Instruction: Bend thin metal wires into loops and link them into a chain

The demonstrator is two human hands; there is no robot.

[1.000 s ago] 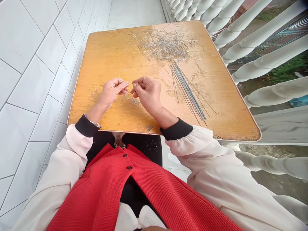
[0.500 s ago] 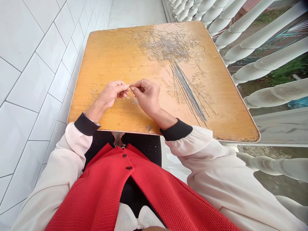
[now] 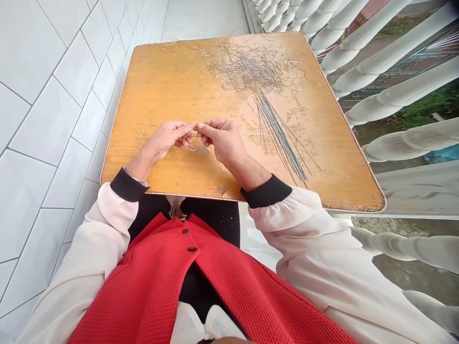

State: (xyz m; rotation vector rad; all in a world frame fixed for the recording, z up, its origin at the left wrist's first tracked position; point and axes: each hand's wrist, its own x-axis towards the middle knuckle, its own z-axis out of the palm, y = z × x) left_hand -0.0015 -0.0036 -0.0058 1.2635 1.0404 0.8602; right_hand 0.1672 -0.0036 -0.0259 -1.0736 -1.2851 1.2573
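Note:
Between my two hands is a thin, pale wire [image 3: 195, 149], bent into loose loops above and below the fingertips. My left hand [image 3: 171, 136] pinches it between thumb and forefinger, the other fingers curled. My right hand [image 3: 223, 136] is closed on the same wire, its fingertips almost touching the left ones. The spot where the strands meet is partly hidden by the fingers. Left of my left hand, a small group of looped wires [image 3: 142, 134] lies on the wooden table [image 3: 161, 81].
A tangled heap of thin wires [image 3: 251, 67] covers the table's far middle. From it a bundle of straight grey wires [image 3: 281, 136] runs toward the near right. A white tiled wall [image 3: 50, 119] stands at left, a white baluster railing [image 3: 390, 100] at right.
My right hand has turned slightly and its fingers have shifted on the wire. The loop below the fingers now shows more clearly. My left hand has hardly moved.

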